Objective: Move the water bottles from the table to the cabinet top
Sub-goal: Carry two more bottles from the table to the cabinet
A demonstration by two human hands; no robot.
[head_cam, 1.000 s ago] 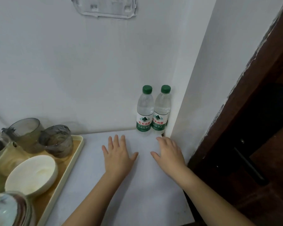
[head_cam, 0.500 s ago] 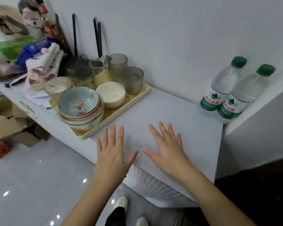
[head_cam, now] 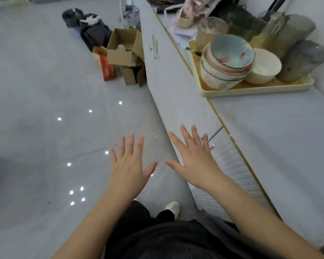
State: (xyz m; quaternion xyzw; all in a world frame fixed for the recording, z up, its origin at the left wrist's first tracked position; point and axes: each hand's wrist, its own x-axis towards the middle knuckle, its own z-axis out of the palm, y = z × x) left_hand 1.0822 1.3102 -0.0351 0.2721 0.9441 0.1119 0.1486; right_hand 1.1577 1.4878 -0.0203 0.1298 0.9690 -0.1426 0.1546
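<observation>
No water bottle shows in the head view at this moment. My left hand point(head_cam: 128, 165) is held flat over the floor with its fingers spread and nothing in it. My right hand point(head_cam: 194, 157) is also spread and empty, hovering in front of the white cabinet's front face point(head_cam: 176, 94). The white cabinet top point(head_cam: 269, 131) runs along the right side of the view, to the right of both hands.
A cream tray point(head_cam: 251, 92) on the cabinet top holds stacked bowls point(head_cam: 226, 60), a white bowl point(head_cam: 264, 66) and grey cups point(head_cam: 299, 62). Open cardboard boxes point(head_cam: 123, 55) and a dark bag point(head_cam: 90, 28) sit on the glossy floor point(head_cam: 45, 109). My legs and shoe point(head_cam: 172, 208) are below.
The view has swung left and downward, away from the wall corner. The two green-capped bottles have left the frame. Both hands have come off the cabinet top and now hover beside it.
</observation>
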